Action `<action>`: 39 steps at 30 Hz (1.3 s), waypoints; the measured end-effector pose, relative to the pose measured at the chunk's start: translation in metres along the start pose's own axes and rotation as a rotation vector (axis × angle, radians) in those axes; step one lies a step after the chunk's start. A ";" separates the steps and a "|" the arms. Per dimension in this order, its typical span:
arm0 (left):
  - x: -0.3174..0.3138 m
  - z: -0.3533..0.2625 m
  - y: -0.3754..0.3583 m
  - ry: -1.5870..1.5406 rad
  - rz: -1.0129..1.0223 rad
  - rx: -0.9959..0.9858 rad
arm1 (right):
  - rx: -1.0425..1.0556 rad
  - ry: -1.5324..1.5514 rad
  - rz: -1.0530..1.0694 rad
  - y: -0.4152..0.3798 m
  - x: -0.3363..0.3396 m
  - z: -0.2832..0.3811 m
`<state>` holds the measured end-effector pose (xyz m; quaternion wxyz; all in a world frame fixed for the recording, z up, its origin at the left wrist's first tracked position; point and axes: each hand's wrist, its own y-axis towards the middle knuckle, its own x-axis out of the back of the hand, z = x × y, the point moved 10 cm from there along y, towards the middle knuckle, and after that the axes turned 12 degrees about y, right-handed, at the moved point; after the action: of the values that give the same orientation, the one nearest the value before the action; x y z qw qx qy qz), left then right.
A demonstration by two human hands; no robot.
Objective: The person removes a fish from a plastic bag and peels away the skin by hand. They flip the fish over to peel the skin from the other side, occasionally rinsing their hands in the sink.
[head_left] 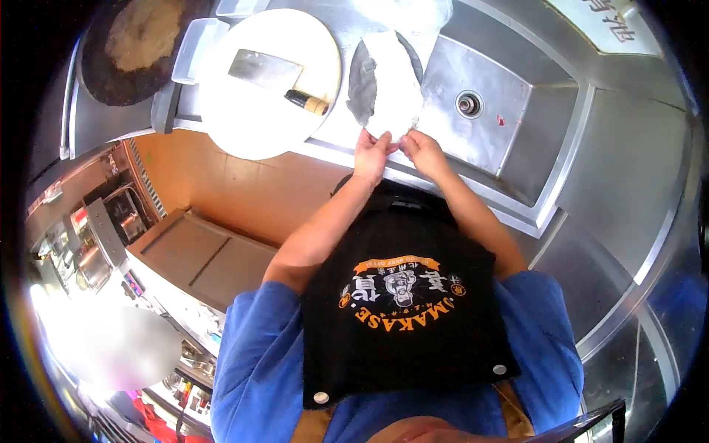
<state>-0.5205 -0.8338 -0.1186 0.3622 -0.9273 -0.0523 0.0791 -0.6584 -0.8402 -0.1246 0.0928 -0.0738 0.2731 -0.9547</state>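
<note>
A white and dark grey piece [391, 85], perhaps a sheet or bag with something grey under it, lies on the steel counter beside the sink; its exact kind cannot be made out. My left hand [374, 153] pinches its near end with thumb and fingers. Close beside it, my right hand [424, 153] has its fingers closed at the same end. To the left, a cleaver [267, 70] with a black and wooden handle rests on a round white cutting board [236, 122].
A steel sink [509, 100] with a drain and a small red scrap is on the right. Clear plastic bags [413, 15] lie behind the piece. A clear plastic tub [199, 50] and a large dark round pan [100, 70] with brown contents stand at the left.
</note>
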 end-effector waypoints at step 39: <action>-0.013 -0.002 0.003 -0.012 0.015 -0.067 | -0.014 0.094 0.002 0.006 0.002 -0.021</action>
<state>-0.5326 -0.8393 -0.1181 0.3298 -0.9388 -0.0501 0.0858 -0.6632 -0.8351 -0.1454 0.0805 -0.0292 0.2841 -0.9550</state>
